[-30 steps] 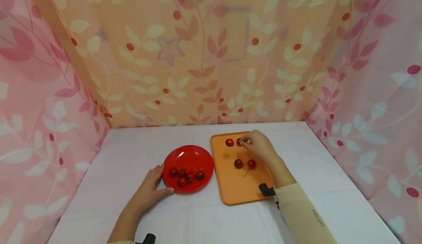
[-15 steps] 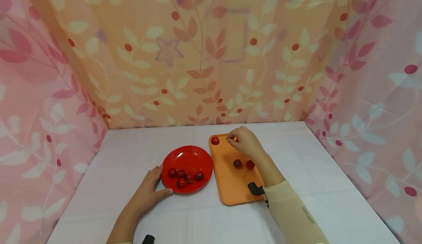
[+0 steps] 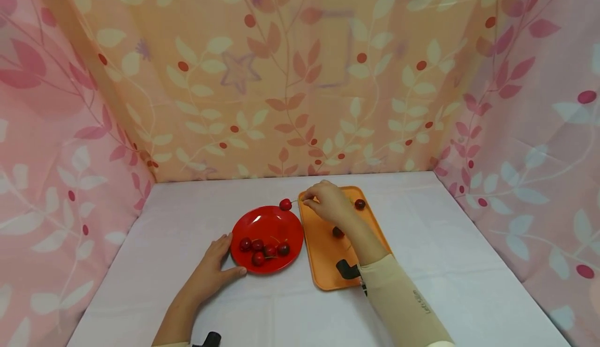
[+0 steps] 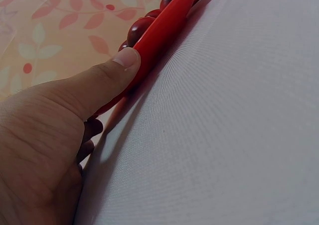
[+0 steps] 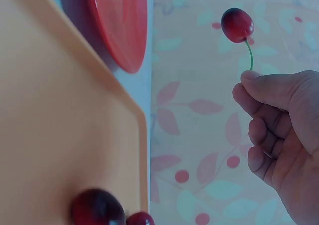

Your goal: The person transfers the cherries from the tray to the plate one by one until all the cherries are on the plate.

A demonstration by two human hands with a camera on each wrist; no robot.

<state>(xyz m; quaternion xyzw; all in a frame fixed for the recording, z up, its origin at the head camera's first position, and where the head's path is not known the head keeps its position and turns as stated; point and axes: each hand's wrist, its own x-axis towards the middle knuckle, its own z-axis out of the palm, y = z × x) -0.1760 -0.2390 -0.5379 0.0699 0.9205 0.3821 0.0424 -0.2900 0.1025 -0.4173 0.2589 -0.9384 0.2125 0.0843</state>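
Nearest, the left hand (image 3: 209,273) lies on the white tabletop (image 3: 187,305), fingers relaxed and gripping nothing, its thumb pressed to the near-left rim of the red plate (image 3: 267,238); in the left wrist view the plate's raised rim hides most of the cherries in it. The right forearm crosses the orange tray (image 3: 323,269), covering part of its floor and half of one cherry (image 3: 337,232). Farther back, the right hand (image 3: 328,203) pinches a stem, holding a cherry (image 3: 285,204) in the air above the plate's far rim, just left of the tray's edge. Another cherry (image 3: 359,204) lies near the tray's far right corner. Open cloth surrounds both dishes up to the patterned curtain (image 3: 300,76).
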